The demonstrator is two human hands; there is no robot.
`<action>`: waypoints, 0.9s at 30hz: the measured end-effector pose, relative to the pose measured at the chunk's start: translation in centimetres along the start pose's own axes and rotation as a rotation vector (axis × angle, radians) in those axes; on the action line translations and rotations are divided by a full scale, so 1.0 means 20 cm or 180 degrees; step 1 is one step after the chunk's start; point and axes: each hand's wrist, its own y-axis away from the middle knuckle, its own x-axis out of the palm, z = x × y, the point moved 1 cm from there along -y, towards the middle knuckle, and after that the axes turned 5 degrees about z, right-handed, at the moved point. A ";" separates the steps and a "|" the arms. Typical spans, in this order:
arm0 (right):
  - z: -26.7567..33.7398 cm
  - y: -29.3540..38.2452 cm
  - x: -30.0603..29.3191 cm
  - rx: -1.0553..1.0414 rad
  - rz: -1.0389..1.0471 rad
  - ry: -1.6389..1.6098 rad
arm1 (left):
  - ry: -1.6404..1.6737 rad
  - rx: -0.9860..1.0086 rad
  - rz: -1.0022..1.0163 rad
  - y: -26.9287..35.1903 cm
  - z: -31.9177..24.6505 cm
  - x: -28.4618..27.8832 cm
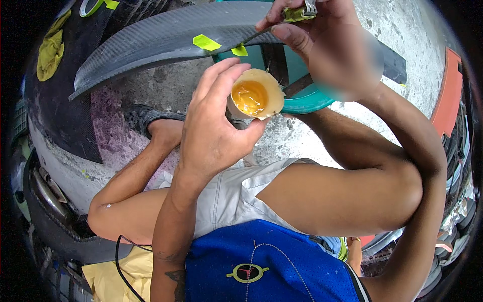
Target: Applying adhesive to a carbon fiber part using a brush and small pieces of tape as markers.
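Note:
My left hand (220, 113) grips a small cup (277, 94) with a ragged rim, which holds amber liquid (249, 98). Above and to the right, my right hand (320, 41) pinches a thin dark tool (256, 36) with yellow-green tape and a metal piece at its upper end. The tool's tip is over the lower edge of a long, curved carbon-fiber part (158, 37); whether it touches the part cannot be told. Two bright yellow-green tape pieces (206, 42) stick to that edge. The part lies across a teal round-rimmed object (309, 104).
Another dark carbon-fiber panel (56, 113) lies at the left, with a yellow cloth (51, 53) and a tape roll (90, 7) on it. Crumpled yellowish paper (124, 271) and a black cable (117, 260) are at the lower left. An orange-red panel (447, 90) stands at the right.

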 end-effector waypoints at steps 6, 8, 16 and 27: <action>-0.01 0.00 0.00 -0.0394 -0.0108 0.0097 | 0.0016 -0.0082 0.0159 0.00 0.00 0.01; 0.02 0.00 -0.01 -0.0334 -0.0016 0.0224 | -0.0007 -0.0055 0.0187 -0.01 0.00 0.01; 0.04 0.02 -0.01 -0.0113 0.0229 0.0654 | -0.0029 0.0016 0.0210 -0.02 0.00 0.02; 0.11 0.05 -0.02 -0.0540 0.0712 0.1528 | 0.0555 0.0031 -0.0037 0.02 0.07 0.04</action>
